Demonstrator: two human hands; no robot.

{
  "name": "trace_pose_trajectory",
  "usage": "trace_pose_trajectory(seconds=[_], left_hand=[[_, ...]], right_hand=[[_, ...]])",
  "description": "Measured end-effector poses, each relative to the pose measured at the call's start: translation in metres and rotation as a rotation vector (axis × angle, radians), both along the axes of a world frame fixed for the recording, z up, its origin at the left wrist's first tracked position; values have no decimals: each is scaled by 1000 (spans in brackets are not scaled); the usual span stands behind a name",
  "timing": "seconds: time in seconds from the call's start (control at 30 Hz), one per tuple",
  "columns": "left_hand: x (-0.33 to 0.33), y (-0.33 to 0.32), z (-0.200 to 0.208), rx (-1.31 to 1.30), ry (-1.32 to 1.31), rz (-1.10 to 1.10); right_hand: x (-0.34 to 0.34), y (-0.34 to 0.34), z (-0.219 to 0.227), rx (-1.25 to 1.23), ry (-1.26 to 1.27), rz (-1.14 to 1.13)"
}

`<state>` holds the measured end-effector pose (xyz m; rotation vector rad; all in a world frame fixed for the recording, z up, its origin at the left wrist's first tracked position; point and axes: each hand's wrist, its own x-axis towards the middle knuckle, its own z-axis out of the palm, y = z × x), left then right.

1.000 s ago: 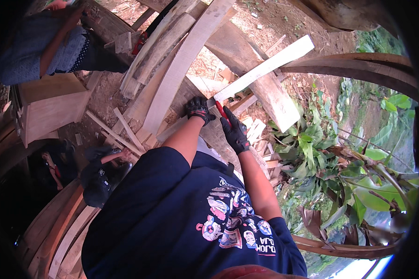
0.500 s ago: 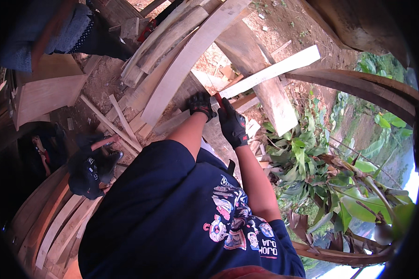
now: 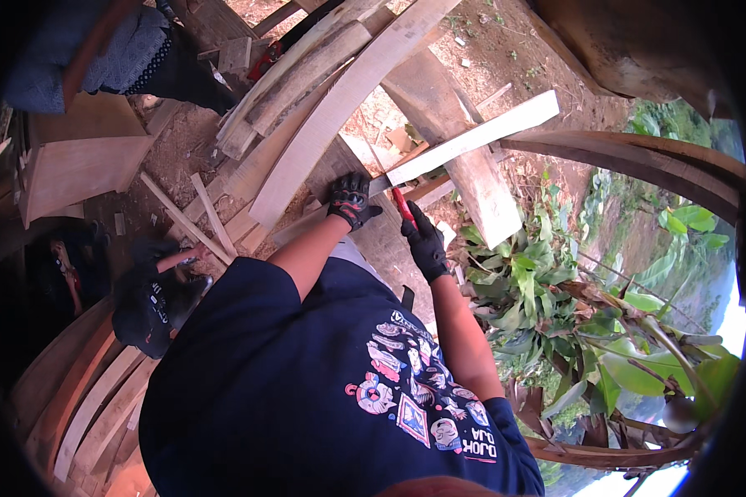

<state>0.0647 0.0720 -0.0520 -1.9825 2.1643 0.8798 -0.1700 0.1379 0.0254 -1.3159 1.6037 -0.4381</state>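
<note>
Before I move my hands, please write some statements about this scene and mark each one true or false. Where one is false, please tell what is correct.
1. The black-gloved right hand grips the tool with a red handle. True.
2. The left hand is bare. False: the left hand is gloved in black too.
3. The narrow, pale wooden board lies across the wide, rough wooden plank. True.
4. The green leafy plants are on the left side of the picture. False: the plants are on the right side.
5. The dark T-shirt has coloured figures printed on it. True.
</note>
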Motion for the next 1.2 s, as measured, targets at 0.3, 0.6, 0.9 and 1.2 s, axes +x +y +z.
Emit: trace_pose_trajectory(seconds=[0.3,0.6,0.9,1.2], left_hand=[[50,15,38,345,-3,31],[43,24,63,367,87,-89],[20,66,36,-192,-125,-92],[9,72,16,-374,-238,-161]], right_hand=[[8,-1,14,51,-237,-235],[-6,-1,43,-22,-92,-153],[-4,-3,72,-59,35,-120],[13,-6,58,-103,129,-74]])
